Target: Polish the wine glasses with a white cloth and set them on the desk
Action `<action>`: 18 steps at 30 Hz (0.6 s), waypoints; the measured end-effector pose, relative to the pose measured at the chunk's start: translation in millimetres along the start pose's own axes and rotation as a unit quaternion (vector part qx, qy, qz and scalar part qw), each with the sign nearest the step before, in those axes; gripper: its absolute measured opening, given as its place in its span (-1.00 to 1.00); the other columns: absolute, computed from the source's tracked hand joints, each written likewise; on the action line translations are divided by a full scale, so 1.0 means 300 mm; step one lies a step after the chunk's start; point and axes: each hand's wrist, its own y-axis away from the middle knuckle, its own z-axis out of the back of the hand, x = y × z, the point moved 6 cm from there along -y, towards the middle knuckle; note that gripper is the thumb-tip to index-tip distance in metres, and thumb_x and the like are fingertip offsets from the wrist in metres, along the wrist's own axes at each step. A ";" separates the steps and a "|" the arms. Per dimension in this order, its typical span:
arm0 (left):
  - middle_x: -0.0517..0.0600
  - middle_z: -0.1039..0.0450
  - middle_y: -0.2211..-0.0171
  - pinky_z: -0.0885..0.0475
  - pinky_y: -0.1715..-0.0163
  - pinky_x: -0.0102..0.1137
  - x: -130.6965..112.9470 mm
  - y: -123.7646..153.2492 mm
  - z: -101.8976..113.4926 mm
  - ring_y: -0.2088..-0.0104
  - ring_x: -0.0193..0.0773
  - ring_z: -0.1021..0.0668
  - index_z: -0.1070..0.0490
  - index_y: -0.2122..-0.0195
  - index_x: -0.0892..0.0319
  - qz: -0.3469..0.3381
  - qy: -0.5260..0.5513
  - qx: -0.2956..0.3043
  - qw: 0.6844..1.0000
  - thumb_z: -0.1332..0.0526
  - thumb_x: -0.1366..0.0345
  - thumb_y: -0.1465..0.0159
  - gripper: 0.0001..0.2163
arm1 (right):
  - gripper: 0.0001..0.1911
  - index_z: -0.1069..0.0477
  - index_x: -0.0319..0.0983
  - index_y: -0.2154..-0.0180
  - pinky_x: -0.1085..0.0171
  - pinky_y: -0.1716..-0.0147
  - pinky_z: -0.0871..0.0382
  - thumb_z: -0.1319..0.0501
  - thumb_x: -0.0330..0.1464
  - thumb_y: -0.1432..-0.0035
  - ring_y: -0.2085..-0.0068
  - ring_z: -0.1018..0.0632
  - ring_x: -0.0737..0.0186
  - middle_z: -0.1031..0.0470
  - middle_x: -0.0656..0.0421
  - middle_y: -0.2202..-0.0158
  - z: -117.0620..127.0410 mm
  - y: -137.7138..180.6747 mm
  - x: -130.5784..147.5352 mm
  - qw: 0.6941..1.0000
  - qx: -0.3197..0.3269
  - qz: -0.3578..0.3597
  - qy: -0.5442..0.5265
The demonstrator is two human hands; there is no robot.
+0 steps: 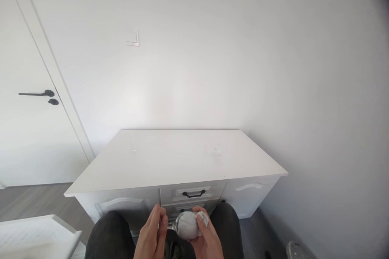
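Glass point(175, 225) wrapped in a white cloth point(188, 224), low in the frame at bottom centre, held over the lap between two dark-trousered knees. Only a sliver of clear glass visible, poking leftward out of the cloth bundle; exact shape hard to tell, likely a stemmed or rounded piece. Long axis seemingly lying across the frame, left to right, from the exposed clear end toward the cloth-covered bulk.

Right hand point(204, 238) cupped beneath and around the cloth, fingers point(200, 213) curled over the top of the bundle and pressing the cloth against what sits inside. Left hand point(152, 239) just left of the bundle, fingers point(161, 220) held close together and bent in toward the clear end, touching or nearly touching it; contact not fully resolvable. Both hands equally near, the right carrying the weight, the left meeting the exposed end from the left side.

Beyond the hands, toward frame centre: white surface point(182, 158) of a low cabinet, bare top, drawer with a black handle point(193, 194) directly above the bundle in the frame. Upper left: white door with a dark lever handle point(38, 94). Light switch point(133, 39) on the wall, upper centre-left. Corner of a white tray-like piece point(36, 234) at bottom left.
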 end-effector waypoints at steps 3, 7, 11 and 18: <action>-0.12 -0.30 0.57 -0.35 0.48 -0.41 0.111 0.014 -0.058 0.54 -0.25 -0.37 -0.36 0.42 0.07 0.138 0.023 0.043 0.989 -0.15 -0.27 -0.32 -0.51 | -0.42 -0.48 -0.15 0.09 0.28 0.42 -0.36 -0.45 0.11 -0.03 0.41 -0.47 0.17 -0.49 0.18 0.37 0.038 0.051 0.088 0.984 -0.064 0.127 0.104; -0.12 -0.26 0.64 -0.22 0.53 -0.42 0.153 0.084 -0.200 0.58 -0.30 -0.34 -0.29 0.54 0.10 0.185 0.036 0.277 0.942 -0.19 -0.41 -0.16 -0.39 | -0.53 -0.45 -0.15 0.17 0.33 0.46 -0.29 -0.44 0.04 -0.10 0.44 -0.42 0.24 -0.48 0.21 0.38 0.088 0.079 0.185 0.963 -0.086 0.211 0.142; -0.08 -0.29 0.59 -0.19 0.50 -0.41 0.098 0.086 -0.223 0.54 -0.30 -0.36 -0.44 0.52 0.16 0.143 -0.019 0.336 0.931 -0.19 -0.36 -0.21 -0.40 | -0.55 -0.43 -0.15 0.12 0.31 0.34 -0.37 -0.41 0.02 -0.16 0.36 -0.46 0.22 -0.49 0.22 0.33 0.099 0.029 0.216 0.976 -0.035 0.178 0.119; -0.09 -0.27 0.63 -0.16 0.53 -0.45 0.085 0.049 -0.104 0.58 -0.32 -0.34 -0.33 0.56 0.15 0.141 0.007 0.246 0.959 -0.14 -0.29 -0.31 -0.42 | -0.66 -0.35 -0.14 0.35 0.34 0.30 -0.31 -0.35 -0.06 -0.27 0.37 -0.37 0.27 -0.38 0.31 0.43 0.208 0.061 0.424 0.916 -0.218 0.334 0.050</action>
